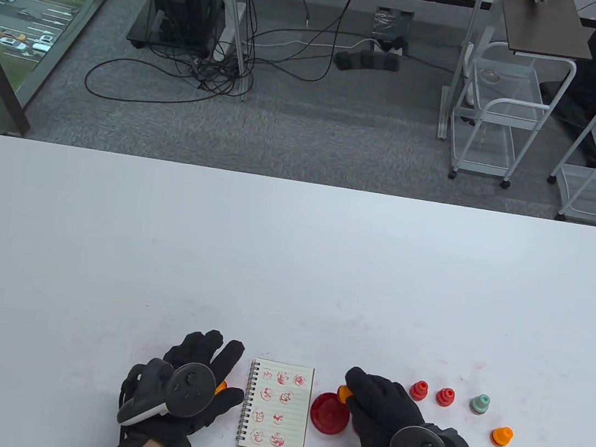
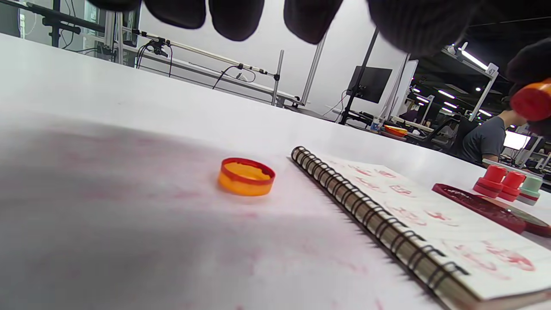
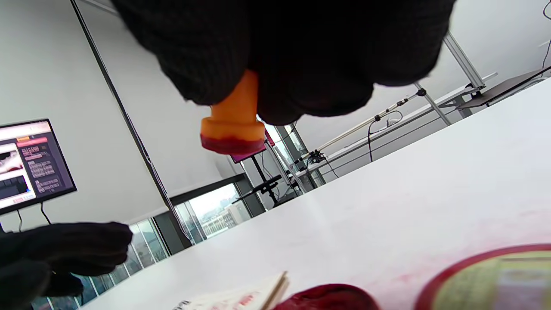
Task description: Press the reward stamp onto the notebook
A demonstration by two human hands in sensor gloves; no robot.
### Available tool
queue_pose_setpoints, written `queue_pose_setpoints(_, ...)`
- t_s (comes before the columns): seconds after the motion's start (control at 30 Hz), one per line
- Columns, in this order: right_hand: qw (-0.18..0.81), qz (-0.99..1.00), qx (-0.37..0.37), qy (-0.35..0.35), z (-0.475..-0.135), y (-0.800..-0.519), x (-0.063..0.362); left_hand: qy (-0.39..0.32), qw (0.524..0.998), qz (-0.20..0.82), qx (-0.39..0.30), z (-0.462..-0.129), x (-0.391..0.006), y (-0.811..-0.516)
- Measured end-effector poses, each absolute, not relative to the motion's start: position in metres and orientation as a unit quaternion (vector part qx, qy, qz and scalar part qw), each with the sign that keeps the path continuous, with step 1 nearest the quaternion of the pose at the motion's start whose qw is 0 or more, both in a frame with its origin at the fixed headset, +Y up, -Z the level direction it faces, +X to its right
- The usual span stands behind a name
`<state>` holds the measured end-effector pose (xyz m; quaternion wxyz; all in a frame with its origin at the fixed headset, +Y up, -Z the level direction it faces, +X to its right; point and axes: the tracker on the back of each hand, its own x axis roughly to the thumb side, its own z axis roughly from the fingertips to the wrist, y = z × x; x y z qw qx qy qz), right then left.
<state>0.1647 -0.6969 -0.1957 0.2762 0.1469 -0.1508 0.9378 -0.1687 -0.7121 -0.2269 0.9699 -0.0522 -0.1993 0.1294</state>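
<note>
Entering from the bottom edge of the table view, lower right: right hand (image 1: 387, 413), tracker on its back, fingers curled round an orange stamp (image 1: 343, 392). Seen in the right wrist view hanging from the gloved fingers at top centre, handle pinched, red-inked face (image 3: 232, 145) turned downward and clear of the table (image 1: 292, 267). Placed in the table view above the near-left edge of a round red ink pad (image 1: 329, 414), just right of the notebook (image 1: 278, 406). At lower left of the table view: left hand (image 1: 198, 381), fingers spread and straight, holding nothing, hovering flat over the table just left of the notebook. Under its fingers, a small orange cap (image 2: 246, 176) lying open side up on the table, beside the spiral binding. Notebook at bottom centre, spiral along its left edge, lined page open and carrying several round red stamp marks in rows. Further right in the table view: two red stamps (image 1: 432, 393), a mint-green stamp (image 1: 480, 404) and another orange stamp (image 1: 501, 436), all upright and apart from the hands.
</note>
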Motion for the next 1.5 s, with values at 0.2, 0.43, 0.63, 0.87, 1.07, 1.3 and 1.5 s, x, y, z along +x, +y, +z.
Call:
queue_pose_setpoints(0.2,0.223,0.957,0.161,-0.098,-0.201,-0.709,0.158,-0.205,0.969,0.130,-0.049,-0.226,-0.167,-0.711)
queue_pose_setpoints(0.43,0.107,0.973,0.198,-0.049,-0.206,-0.730,0.129,-0.207,0.969,0.127,-0.050,-0.226,-0.165,-0.710)
queue_pose_setpoints(0.63,0.078,0.977,0.198,-0.023,-0.209,-0.734,0.121,-0.209,0.968,0.127,-0.048,-0.226,-0.165,-0.710)
queue_pose_setpoints(0.87,0.058,0.980,0.190,-0.009,-0.212,-0.733,0.110,-0.213,0.966,0.135,-0.048,-0.226,-0.164,-0.710)
queue_pose_setpoints(1.07,0.017,0.981,0.192,-0.006,-0.210,-0.732,0.102,-0.212,0.967,0.132,-0.046,-0.226,-0.165,-0.709)
queue_pose_setpoints(1.3,-0.048,0.979,0.199,0.003,-0.214,-0.729,0.090,-0.210,0.967,0.136,-0.037,-0.225,-0.166,-0.705)
queue_pose_setpoints(1.5,-0.060,0.978,0.199,-0.005,-0.216,-0.726,0.090,-0.194,0.972,0.129,-0.037,-0.224,-0.168,-0.702)
